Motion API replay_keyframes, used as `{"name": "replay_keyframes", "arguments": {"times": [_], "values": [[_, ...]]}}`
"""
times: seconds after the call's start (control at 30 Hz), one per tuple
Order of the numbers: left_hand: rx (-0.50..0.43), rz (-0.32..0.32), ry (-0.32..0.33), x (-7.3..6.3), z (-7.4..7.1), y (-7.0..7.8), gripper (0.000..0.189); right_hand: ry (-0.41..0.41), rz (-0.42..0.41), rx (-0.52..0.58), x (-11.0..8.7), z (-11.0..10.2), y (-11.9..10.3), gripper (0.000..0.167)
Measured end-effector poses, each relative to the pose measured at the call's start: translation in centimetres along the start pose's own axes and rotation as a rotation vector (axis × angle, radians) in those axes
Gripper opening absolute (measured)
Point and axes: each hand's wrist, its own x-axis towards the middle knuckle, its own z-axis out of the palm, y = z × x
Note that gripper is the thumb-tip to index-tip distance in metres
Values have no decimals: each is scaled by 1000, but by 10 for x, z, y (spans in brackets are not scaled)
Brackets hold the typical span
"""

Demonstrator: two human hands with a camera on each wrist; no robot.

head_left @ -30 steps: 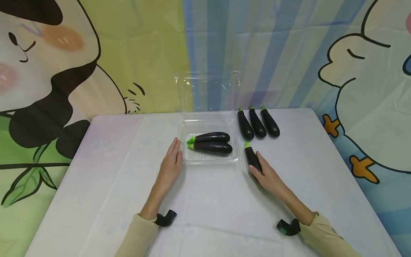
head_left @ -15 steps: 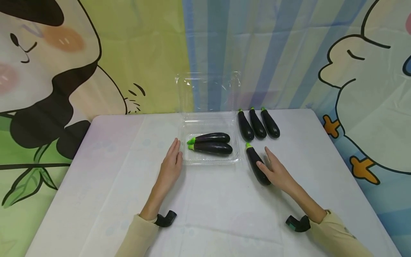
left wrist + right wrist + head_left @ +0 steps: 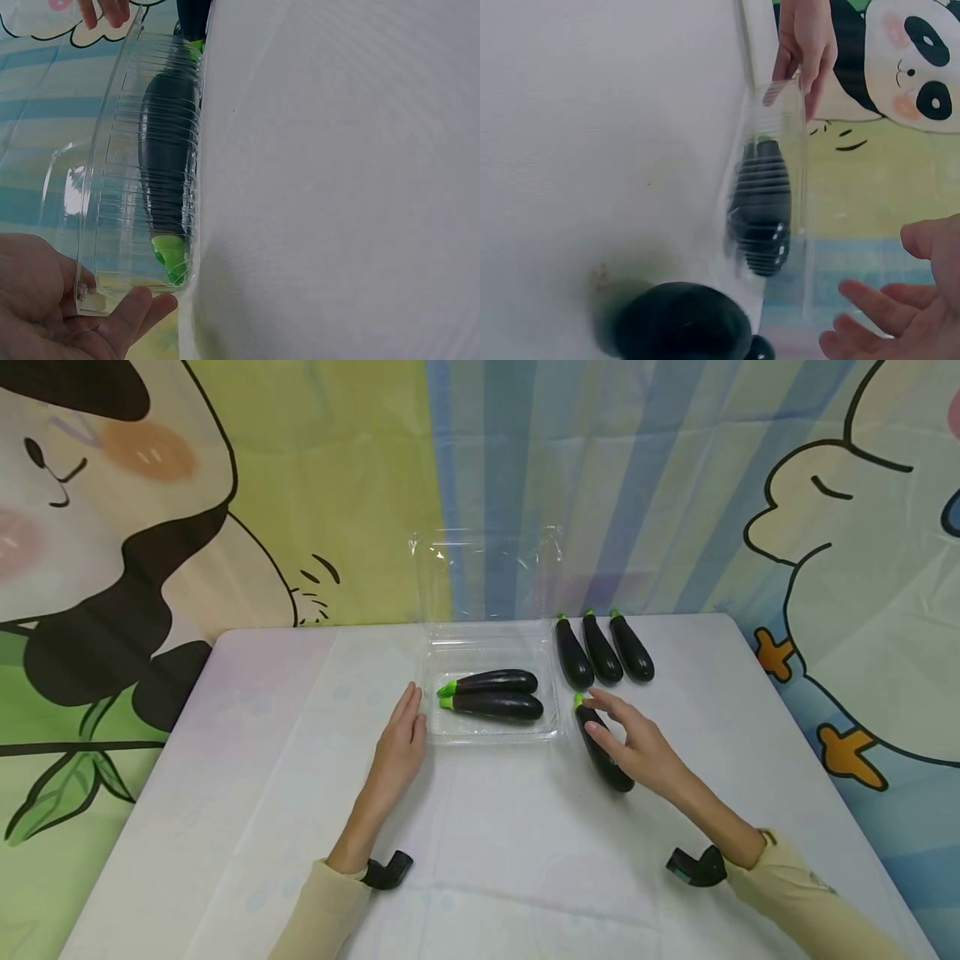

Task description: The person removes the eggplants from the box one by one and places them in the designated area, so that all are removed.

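A clear plastic clamshell box (image 3: 491, 737) lies on the table with its lid (image 3: 487, 581) raised at the back. Two dark eggplants (image 3: 491, 705) with green stems rest in it side by side, stems left. My left hand (image 3: 400, 743) is at the box's left end, fingers extended and touching the side; the left wrist view shows the fingertips (image 3: 139, 304) at its corner. Right of the box, a single eggplant (image 3: 602, 762) lies on the table. Above it hovers my right hand (image 3: 641, 743), thumb and fingers spread loosely; the right wrist view shows it apart from the eggplant (image 3: 682, 322).
Three more eggplants (image 3: 601, 648) lie in a row at the table's back right, stems toward the back. A cartoon-printed cloth (image 3: 322, 485) hangs behind the white table (image 3: 480, 843). Each wrist carries a small black camera (image 3: 387, 869).
My right hand has let go of the eggplant at the box's right, backed off, then moved forward over its stem end. That eggplant now lies slightly closer to me. The left hand is still.
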Motion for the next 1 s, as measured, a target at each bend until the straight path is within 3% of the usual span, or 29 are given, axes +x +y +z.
{"name": "replay_keyframes", "arguments": {"times": [0.3, 0.6, 1.0], "values": [[-11, 3, 5, 0, 0, -1, 51, -235, -102, -20, 26, 3, -25, 47], [-10, -6, 4, -1, 1, -1, 51, -367, -250, -152, 56, 11, -35, 46], [-4, 6, 6, 0, 2, -2, 50, -456, -234, -190, 92, 27, -36, 51]]}}
